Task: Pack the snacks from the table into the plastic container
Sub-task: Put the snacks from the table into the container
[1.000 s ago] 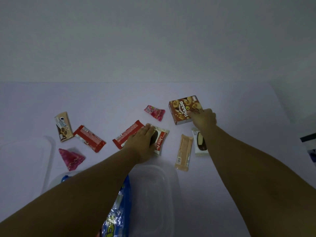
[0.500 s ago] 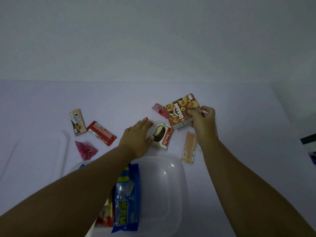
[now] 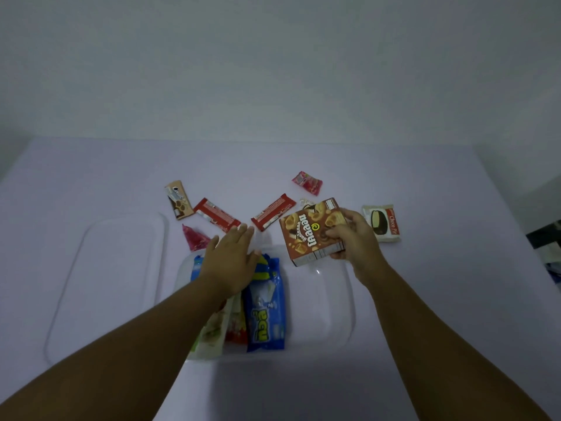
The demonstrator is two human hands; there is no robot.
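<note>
Right hand [image 3: 353,243] gripped the brown snack box [image 3: 312,230], tilted, above the far rim of the clear plastic container [image 3: 340,314] near the table's [image 3: 425,314] front edge. Left hand [image 3: 230,262] lay flat, fingers spread, holding nothing, over the blue packet [image 3: 266,314] inside the container.

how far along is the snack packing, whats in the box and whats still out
Done: the blue packet and a few wrappers beside it lie in the plastic container. In hand: the right hand holds the brown biscuit box above the container; the left hand is open over the packed snacks. Left: two red bars, the Choco Pie, two pink packets and a brown cookie pack on the table.
</note>
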